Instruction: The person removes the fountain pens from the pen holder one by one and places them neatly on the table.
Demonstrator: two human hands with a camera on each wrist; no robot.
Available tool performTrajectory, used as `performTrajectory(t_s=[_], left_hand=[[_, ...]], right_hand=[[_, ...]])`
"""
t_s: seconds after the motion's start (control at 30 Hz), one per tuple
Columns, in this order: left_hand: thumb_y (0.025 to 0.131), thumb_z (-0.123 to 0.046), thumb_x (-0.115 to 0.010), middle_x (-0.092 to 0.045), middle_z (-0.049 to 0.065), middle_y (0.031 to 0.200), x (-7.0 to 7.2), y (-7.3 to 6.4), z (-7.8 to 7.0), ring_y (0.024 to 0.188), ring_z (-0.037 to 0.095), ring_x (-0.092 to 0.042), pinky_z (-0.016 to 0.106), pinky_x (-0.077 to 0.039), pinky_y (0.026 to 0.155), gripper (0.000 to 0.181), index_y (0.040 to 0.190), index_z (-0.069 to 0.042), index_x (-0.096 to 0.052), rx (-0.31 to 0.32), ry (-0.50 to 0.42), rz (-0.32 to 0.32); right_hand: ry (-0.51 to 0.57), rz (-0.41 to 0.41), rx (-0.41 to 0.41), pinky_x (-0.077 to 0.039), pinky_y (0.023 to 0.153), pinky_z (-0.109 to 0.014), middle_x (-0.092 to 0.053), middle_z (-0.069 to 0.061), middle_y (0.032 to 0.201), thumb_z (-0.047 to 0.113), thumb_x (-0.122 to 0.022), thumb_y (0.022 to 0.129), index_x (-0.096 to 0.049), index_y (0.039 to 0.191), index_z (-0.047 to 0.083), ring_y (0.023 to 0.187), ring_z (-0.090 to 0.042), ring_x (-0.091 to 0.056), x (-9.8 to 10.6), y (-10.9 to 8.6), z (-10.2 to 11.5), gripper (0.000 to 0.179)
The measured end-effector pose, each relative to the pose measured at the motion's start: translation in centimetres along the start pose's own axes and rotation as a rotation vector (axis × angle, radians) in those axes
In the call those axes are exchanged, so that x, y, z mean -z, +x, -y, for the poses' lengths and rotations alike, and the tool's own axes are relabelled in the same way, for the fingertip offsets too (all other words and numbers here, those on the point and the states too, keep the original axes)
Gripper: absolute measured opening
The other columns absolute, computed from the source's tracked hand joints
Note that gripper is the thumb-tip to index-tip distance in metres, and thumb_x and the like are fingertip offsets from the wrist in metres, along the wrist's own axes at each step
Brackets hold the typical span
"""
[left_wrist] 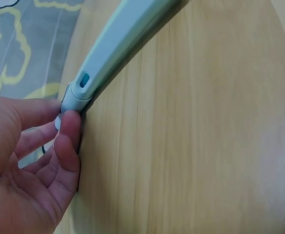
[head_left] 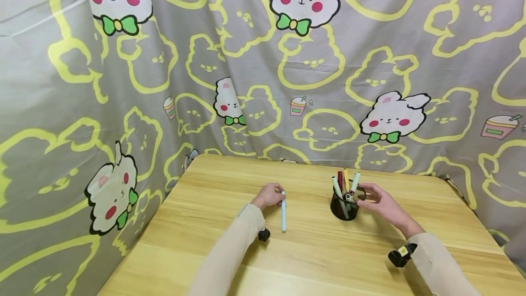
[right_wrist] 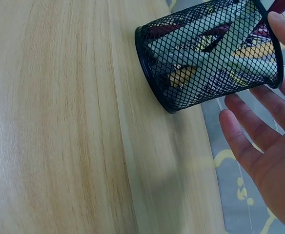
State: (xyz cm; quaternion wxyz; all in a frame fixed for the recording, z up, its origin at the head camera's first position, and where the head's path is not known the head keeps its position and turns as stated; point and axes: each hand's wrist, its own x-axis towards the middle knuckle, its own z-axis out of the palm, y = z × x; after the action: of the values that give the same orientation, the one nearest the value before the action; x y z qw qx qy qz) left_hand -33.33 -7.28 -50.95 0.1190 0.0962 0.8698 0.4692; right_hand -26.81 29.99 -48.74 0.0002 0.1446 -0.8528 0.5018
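In the head view my left hand point(head_left: 271, 194) pinches the far end of a light blue pen point(head_left: 283, 217), whose other end points toward me. The left wrist view shows the thumb and fingertips at the narrower end of the pen point(left_wrist: 108, 53), below a small oval window in its barrel. A black mesh pen holder point(head_left: 339, 209) stands upright to the right, filled with several pens and markers point(right_wrist: 201, 41). My right hand point(head_left: 382, 202) is at the holder's right side, thumb and fingertips right at the rim, fingers fairly straight and spread.
Both hands are over a light wood-grain table point(head_left: 213, 186). A grey curtain point(head_left: 255, 72) with yellow outlines and rabbit faces hangs behind the table and along its left side. Small black cameras point(head_left: 399, 256) are strapped at both wrists.
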Motion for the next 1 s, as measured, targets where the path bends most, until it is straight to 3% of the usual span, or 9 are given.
performTrajectory(t_s=[0.4, 0.6, 0.8, 1.0], left_hand=[[0.09, -0.013, -0.063, -0.066, 0.002, 0.069, -1.6, 0.5, -1.1, 0.06, 0.013, -0.061, 0.023, -0.045, 0.052, 0.014, 0.101, -0.005, -0.063, 0.012, 0.034, -0.009], [0.09, -0.012, -0.064, -0.065, 0.003, 0.069, -2.2, 0.7, -1.4, 0.059, 0.013, -0.061, 0.021, -0.046, 0.052, 0.014, 0.102, -0.005, -0.063, 0.022, 0.008, 0.006], [0.091, -0.012, -0.063, -0.065, 0.003, 0.069, -2.3, 0.7, -1.7, 0.059, 0.014, -0.06, 0.022, -0.046, 0.053, 0.014, 0.102, -0.003, -0.063, 0.014, -0.013, 0.015], [0.092, -0.014, -0.062, -0.065, 0.003, 0.072, -2.1, 0.9, -1.5, 0.061, 0.014, -0.062, 0.023, -0.049, 0.054, 0.024, 0.112, -0.001, -0.06, 0.007, -0.031, 0.028]], right_hand=[[-0.008, -0.007, 0.013, -0.045, 0.083, -0.022, -0.041, -0.031, 0.134, 0.017, -0.066, 0.09, -0.035, 0.139, -0.005, 0.116, -0.048, -0.046, 0.0, 0.0, 0.1, 0.062], [-0.001, -0.009, 0.021, -0.045, 0.082, -0.021, -0.042, -0.031, 0.133, 0.016, -0.066, 0.09, -0.036, 0.138, -0.006, 0.115, -0.048, -0.046, 0.0, -0.1, 0.1, 0.061], [0.014, -0.004, 0.017, -0.045, 0.082, -0.021, -0.041, -0.031, 0.134, 0.015, -0.065, 0.091, -0.035, 0.139, -0.006, 0.116, -0.048, -0.045, 0.0, -0.2, 0.1, 0.06], [0.013, -0.005, 0.01, -0.045, 0.083, -0.022, -0.04, -0.03, 0.136, 0.015, -0.065, 0.091, -0.036, 0.139, -0.004, 0.116, -0.047, -0.046, 0.0, 0.0, 0.0, 0.06]])
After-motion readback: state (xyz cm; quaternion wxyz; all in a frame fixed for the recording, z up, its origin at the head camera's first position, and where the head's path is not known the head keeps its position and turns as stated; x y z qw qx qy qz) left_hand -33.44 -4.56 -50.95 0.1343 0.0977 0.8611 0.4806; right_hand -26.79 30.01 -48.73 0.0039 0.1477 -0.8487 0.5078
